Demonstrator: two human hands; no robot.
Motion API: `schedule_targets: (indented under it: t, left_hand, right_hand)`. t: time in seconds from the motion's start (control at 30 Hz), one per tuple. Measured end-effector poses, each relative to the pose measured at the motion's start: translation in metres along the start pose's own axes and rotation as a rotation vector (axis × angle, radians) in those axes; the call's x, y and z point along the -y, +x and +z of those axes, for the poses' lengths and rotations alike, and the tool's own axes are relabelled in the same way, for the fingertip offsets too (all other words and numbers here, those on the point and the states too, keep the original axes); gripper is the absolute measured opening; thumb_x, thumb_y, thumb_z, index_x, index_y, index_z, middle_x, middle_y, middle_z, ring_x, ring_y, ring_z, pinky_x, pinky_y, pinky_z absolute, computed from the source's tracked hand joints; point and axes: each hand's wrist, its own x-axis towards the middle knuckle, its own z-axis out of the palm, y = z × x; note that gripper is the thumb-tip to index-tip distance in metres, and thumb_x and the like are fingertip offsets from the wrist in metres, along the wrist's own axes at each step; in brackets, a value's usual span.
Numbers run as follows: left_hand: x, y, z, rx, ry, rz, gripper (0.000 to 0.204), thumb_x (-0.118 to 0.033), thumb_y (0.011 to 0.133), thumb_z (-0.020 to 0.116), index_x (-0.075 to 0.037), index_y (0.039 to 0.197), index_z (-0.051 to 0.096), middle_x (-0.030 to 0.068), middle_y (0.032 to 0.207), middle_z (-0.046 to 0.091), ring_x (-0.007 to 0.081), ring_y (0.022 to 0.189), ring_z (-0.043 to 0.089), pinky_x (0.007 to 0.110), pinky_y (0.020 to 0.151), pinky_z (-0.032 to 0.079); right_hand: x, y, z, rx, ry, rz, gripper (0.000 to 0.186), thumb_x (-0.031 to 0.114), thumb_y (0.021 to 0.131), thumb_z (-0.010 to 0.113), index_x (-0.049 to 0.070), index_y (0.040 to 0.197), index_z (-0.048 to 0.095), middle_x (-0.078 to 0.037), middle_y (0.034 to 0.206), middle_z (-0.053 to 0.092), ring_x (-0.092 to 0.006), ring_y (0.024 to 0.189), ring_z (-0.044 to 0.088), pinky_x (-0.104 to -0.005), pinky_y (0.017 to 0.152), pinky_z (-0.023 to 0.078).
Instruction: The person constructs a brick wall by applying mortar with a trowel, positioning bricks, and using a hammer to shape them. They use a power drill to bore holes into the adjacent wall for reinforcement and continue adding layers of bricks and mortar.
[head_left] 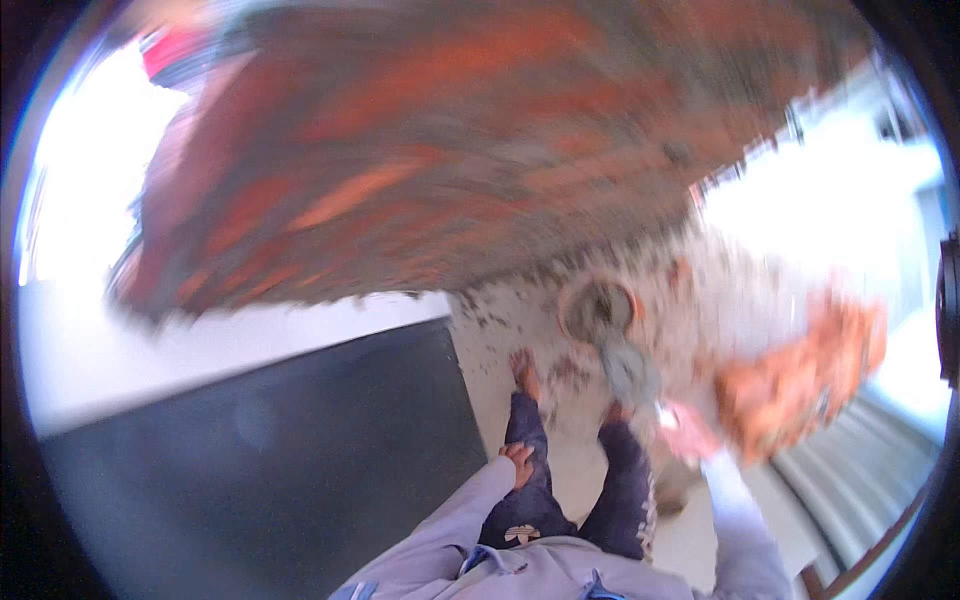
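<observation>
My right hand (688,432) is closed around the pale handle of a trowel (630,372). The trowel's blade looks grey and appears covered with mortar, and it lies just in front of my right foot. Right beyond the blade is a round pan (597,310) with an orange-brown rim and grey mortar in it. My left hand (518,465) holds nothing and rests on my left thigh near the knee, its fingers laid over the dark trousers. Motion smears the picture, so finger details are soft.
A rough brick wall (430,160) with grey mortar joints spans the upper view. At right stands a stack of orange bricks (800,380) beside grey corrugated sheeting (860,460). A large dark panel (270,450) lies at left. Crumbs of mortar dot the pale floor (500,320).
</observation>
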Motion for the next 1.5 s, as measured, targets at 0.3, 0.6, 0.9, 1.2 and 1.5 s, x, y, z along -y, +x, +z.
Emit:
schedule_targets:
  t: [0.3,0.6,0.9,1.2,1.5]
  left_hand:
    - [-0.014,-0.027,-0.049,-0.624,-0.933,-0.249,0.044,-0.021,0.084,0.058,-0.006,0.126,0.057,0.0193,0.108,0.067,0.0299,0.101,0.065,0.039,0.088,0.051]
    - [0.062,-0.021,-0.006,-0.402,-0.544,-0.165,0.044,-0.036,0.087,0.051,-0.009,0.119,0.063,0.0179,0.124,0.061,0.0321,0.116,0.058,0.042,0.1,0.044]
    - [0.163,-0.012,-0.025,-0.544,-1.569,-0.462,0.034,-0.032,0.088,0.054,-0.007,0.103,0.07,0.0147,0.094,0.071,0.0291,0.091,0.067,0.04,0.079,0.052]
    - [0.191,0.042,-0.048,-0.346,-1.51,-0.301,0.034,-0.036,0.096,0.045,-0.008,0.102,0.063,0.0149,0.098,0.065,0.0377,0.085,0.063,0.057,0.073,0.051]
    - [0.162,0.015,-0.145,-0.482,-1.493,-0.305,0.034,-0.032,0.09,0.052,-0.003,0.101,0.066,0.0167,0.099,0.067,0.0248,0.09,0.064,0.043,0.079,0.049]
  right_hand:
    - [0.336,-0.182,-0.05,0.206,-0.285,-0.12,0.021,0.019,0.088,0.065,0.005,0.099,0.054,0.0,0.065,0.053,-0.0088,0.051,0.052,-0.0262,0.044,0.044]
    - [0.599,-0.132,0.032,-0.352,-1.19,-1.457,0.037,0.026,0.09,0.06,0.002,0.118,0.055,-0.012,0.078,0.063,-0.0227,0.051,0.056,-0.0306,0.048,0.047]
    - [0.603,-0.045,0.146,-0.786,-1.511,-1.37,0.048,0.008,0.088,0.055,-0.002,0.134,0.045,-0.021,0.093,0.065,-0.0333,0.082,0.066,-0.0391,0.076,0.056]
    - [0.536,-0.102,0.191,-0.045,-0.027,-0.602,0.027,0.025,0.103,0.038,0.005,0.12,0.044,-0.003,0.075,0.051,-0.0077,0.051,0.049,-0.0227,0.045,0.043]
    - [0.532,-0.032,0.267,-0.08,-0.042,-0.722,0.031,0.027,0.104,0.037,0.0,0.119,0.043,-0.007,0.07,0.05,-0.0143,0.054,0.051,-0.0314,0.048,0.043]
